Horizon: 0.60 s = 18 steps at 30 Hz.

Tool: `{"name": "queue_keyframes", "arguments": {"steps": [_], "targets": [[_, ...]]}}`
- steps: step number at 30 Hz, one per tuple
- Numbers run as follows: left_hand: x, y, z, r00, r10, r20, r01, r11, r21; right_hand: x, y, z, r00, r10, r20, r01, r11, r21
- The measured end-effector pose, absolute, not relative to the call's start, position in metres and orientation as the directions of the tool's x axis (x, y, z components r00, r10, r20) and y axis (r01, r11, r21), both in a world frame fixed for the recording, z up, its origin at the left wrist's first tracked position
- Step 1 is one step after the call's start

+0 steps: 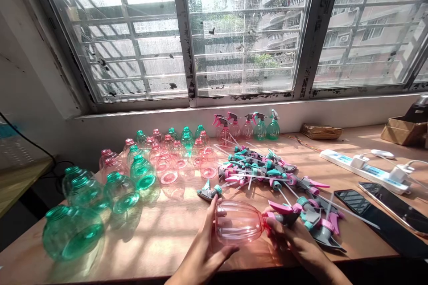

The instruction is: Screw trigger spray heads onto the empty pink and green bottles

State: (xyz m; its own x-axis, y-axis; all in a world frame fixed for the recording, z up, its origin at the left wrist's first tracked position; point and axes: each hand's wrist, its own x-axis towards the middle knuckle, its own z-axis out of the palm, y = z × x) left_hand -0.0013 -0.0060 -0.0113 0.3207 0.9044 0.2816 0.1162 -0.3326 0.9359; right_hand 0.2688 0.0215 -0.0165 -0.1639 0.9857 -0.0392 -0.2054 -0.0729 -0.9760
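Observation:
My left hand (203, 249) wraps round the base of a clear pink plastic bottle (238, 221) lying on its side near the table's front edge. At the bottle's neck my right hand (292, 241) grips a pink and grey spray trigger head (284, 216). A pile of loose pink, teal and grey trigger heads (264, 171) with thin dip tubes lies just behind my hands. One trigger head (209, 191) lies apart, beside my left fingers.
Several empty green (72, 231) and pink bottles (167, 169) stand at the left of the wooden table (160, 236). Finished spray bottles (254, 127) line the wall under the window. A power strip (364, 170) and two phones (394, 207) lie at the right, a cardboard box (403, 131) behind.

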Motion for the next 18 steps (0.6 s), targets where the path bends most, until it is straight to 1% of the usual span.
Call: {"name": "queue_keyframes", "arguments": {"steps": [2, 5, 8, 11, 15, 18], "targets": [[-0.003, -0.006, -0.014, 0.323, 0.904, 0.28, 0.188, -0.351, 0.917, 0.27, 0.021, -0.014, -0.2, 0.979, -0.049, -0.203, -0.09, -0.975], [-0.004, -0.008, -0.014, 0.307, 0.922, 0.237, 0.264, -0.322, 0.909, 0.272, 0.021, -0.011, -0.208, 0.977, -0.039, -0.219, -0.085, -0.972], [-0.004, -0.008, -0.01, 0.29, 0.933, 0.211, 0.266, -0.29, 0.919, 0.272, 0.022, -0.008, -0.255, 0.967, 0.022, -0.168, -0.022, -0.985], [-0.005, -0.006, -0.009, 0.315, 0.926, 0.206, 0.265, -0.294, 0.918, 0.271, 0.022, -0.007, -0.274, 0.96, 0.061, -0.123, 0.028, -0.992], [-0.005, -0.003, -0.016, 0.295, 0.924, 0.245, 0.272, -0.327, 0.905, 0.27, 0.022, -0.005, -0.242, 0.969, 0.047, -0.134, 0.014, -0.991], [-0.005, -0.002, -0.018, 0.289, 0.921, 0.262, 0.267, -0.341, 0.901, 0.271, 0.023, -0.007, -0.252, 0.967, 0.039, -0.125, 0.007, -0.992]]}}
